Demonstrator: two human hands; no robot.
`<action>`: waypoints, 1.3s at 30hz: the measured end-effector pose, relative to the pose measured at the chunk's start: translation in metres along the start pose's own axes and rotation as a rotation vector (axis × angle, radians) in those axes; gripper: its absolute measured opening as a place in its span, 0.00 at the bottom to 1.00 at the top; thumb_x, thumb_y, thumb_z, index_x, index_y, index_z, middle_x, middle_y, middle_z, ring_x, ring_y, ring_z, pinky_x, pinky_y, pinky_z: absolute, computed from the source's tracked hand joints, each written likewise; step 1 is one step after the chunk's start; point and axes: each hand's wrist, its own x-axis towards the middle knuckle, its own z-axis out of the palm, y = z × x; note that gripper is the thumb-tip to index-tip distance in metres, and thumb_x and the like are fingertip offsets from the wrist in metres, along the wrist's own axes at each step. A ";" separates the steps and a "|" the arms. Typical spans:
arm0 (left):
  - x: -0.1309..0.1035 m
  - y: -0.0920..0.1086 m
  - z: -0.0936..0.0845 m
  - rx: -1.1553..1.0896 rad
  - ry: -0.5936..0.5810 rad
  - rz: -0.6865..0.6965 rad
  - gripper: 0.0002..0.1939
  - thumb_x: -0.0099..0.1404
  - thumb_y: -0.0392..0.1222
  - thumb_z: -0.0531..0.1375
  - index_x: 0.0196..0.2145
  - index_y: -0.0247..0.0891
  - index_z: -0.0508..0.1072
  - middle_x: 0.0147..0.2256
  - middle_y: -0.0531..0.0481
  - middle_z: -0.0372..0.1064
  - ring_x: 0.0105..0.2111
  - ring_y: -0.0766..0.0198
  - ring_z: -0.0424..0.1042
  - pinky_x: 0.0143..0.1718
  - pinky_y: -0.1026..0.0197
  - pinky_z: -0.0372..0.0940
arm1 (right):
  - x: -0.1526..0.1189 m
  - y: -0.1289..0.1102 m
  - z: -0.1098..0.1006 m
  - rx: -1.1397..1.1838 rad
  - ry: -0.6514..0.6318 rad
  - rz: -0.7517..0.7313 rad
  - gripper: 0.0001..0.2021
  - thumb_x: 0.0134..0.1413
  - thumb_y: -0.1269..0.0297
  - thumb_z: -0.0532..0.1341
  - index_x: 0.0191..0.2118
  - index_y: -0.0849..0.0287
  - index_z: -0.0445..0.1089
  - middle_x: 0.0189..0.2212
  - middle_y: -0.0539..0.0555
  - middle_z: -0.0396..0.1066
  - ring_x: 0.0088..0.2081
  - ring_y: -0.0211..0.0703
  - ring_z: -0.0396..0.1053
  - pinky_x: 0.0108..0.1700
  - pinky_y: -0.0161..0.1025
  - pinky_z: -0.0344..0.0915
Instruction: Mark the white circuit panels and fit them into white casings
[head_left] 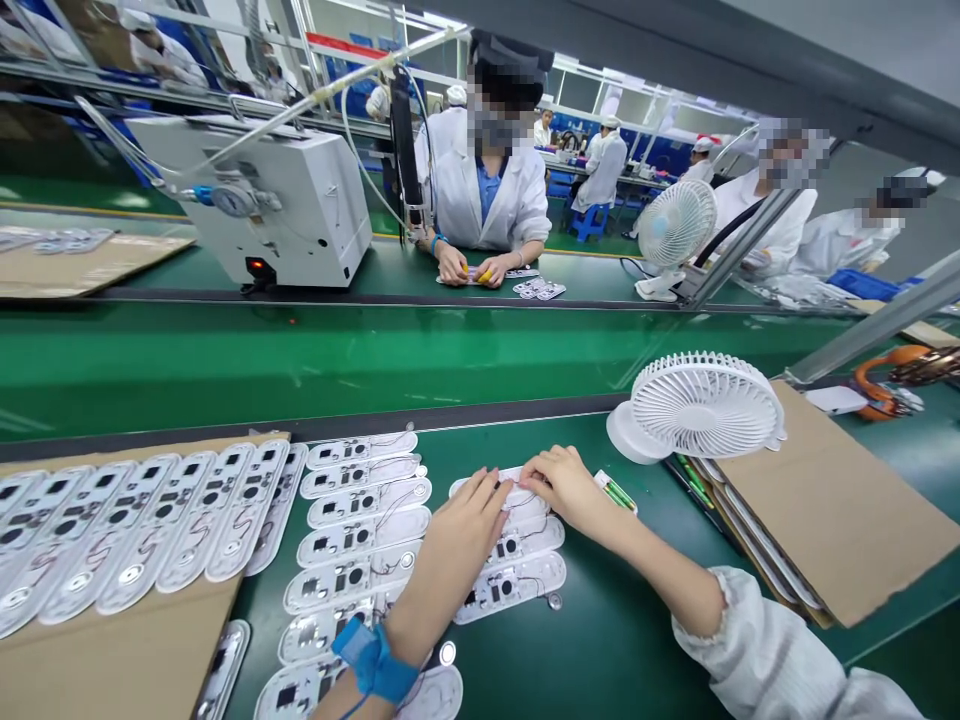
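Observation:
My left hand (469, 530) rests over the upper end of a short column of white oval housings (517, 585), its fingers bent onto the topmost one. My right hand (566, 485) touches the same top housing (517, 475) from the right, with thumb and fingers close together at its surface. What the fingertips hold, if anything, is too small to tell. Black parts and thin wires sit inside the housings. Left of my left hand, a longer column of similar housings (364, 505) lies on the green table. A blue band (375, 660) circles my left wrist.
Cardboard with more housings (247, 510) lies at the left. A white fan (705, 405), green batteries (616, 492) and stacked cardboard (847, 500) are on the right. Across the green belt (450, 350), a person in a white coat (487, 190) works beside a white machine (255, 200).

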 end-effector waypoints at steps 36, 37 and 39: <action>0.034 -0.006 -0.003 -0.289 -0.072 -0.182 0.12 0.68 0.39 0.55 0.46 0.39 0.75 0.41 0.44 0.72 0.46 0.52 0.67 0.47 0.49 0.67 | 0.011 0.026 -0.015 0.801 -0.146 0.230 0.12 0.49 0.62 0.65 0.40 0.62 0.71 0.24 0.49 0.73 0.30 0.40 0.72 0.36 0.37 0.67; 0.039 -0.005 -0.001 -0.308 -0.066 -0.213 0.12 0.67 0.41 0.56 0.46 0.40 0.76 0.40 0.45 0.71 0.44 0.52 0.67 0.45 0.48 0.67 | 0.010 0.028 -0.011 0.834 -0.112 0.242 0.14 0.49 0.60 0.65 0.40 0.62 0.71 0.25 0.49 0.73 0.30 0.41 0.72 0.37 0.38 0.67; 0.047 -0.004 0.003 -0.357 -0.071 -0.264 0.11 0.66 0.45 0.58 0.41 0.44 0.79 0.35 0.47 0.70 0.38 0.55 0.66 0.39 0.51 0.67 | 0.009 0.029 -0.004 0.878 -0.053 0.260 0.15 0.48 0.56 0.65 0.38 0.62 0.71 0.26 0.51 0.74 0.30 0.41 0.72 0.37 0.39 0.68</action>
